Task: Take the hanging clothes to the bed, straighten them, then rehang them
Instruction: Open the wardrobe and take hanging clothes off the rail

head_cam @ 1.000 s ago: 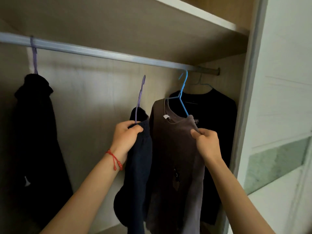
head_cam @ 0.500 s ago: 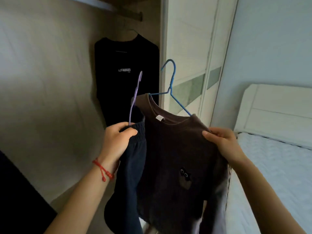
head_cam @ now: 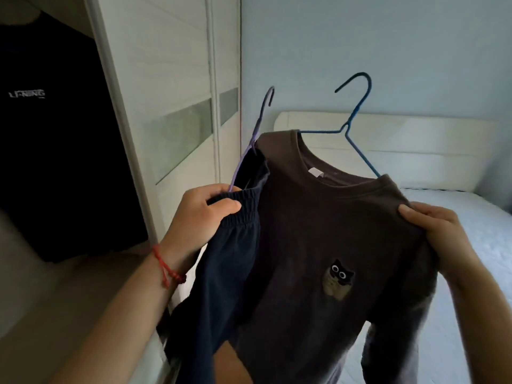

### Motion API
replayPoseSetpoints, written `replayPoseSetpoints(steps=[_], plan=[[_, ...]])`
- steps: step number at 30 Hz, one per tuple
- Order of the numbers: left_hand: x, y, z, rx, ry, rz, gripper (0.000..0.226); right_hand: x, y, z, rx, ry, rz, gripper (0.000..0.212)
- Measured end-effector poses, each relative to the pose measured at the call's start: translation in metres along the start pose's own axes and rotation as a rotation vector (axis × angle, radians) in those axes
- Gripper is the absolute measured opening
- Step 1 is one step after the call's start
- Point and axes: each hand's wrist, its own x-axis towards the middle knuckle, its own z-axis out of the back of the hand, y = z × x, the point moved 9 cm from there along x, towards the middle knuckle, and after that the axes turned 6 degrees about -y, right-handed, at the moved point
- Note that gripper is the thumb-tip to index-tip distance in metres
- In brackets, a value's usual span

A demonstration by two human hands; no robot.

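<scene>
Now both hands are full: the left hand point(head_cam: 205, 214) grips the navy trousers point(head_cam: 221, 273) on their hanger, the right hand point(head_cam: 435, 234) pinches the brown sweatshirt's point(head_cam: 318, 245) shoulder; best lower them flat onto the bed point(head_cam: 476, 231), hooks clear.

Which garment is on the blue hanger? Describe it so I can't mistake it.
In front of the white bed headboard, the right hand grips a brown sweatshirt on the blue hanger. Unlike the navy garment beside it, it has a small owl patch on the chest.

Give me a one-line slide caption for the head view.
Left hand grips navy pants on purple hanger; right hand holds brown sweatshirt on blue hanger, bed ahead.
</scene>
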Motion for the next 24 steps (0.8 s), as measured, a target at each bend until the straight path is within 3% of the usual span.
replayPoseSetpoints(steps=[3,11,16,20,24], plan=[[0.006,0.005,-0.055,0.001,0.115,-0.022,0.025,-0.016,-0.006,0.042,-0.035,-0.143,-0.006,0.033],[-0.005,0.044,-0.173,-0.038,0.393,-0.005,0.027,-0.076,-0.058,0.115,-0.158,-0.506,-0.056,0.023],[-0.027,0.093,-0.245,-0.059,0.581,0.078,0.026,-0.112,-0.125,0.135,-0.215,-0.713,-0.234,0.03],[-0.051,0.157,-0.296,0.001,0.688,0.183,0.008,-0.148,-0.175,0.137,-0.284,-0.852,-0.389,0.029],[-0.089,0.22,-0.343,0.075,0.831,0.304,0.016,-0.191,-0.229,0.151,-0.342,-1.007,-0.592,0.033]])
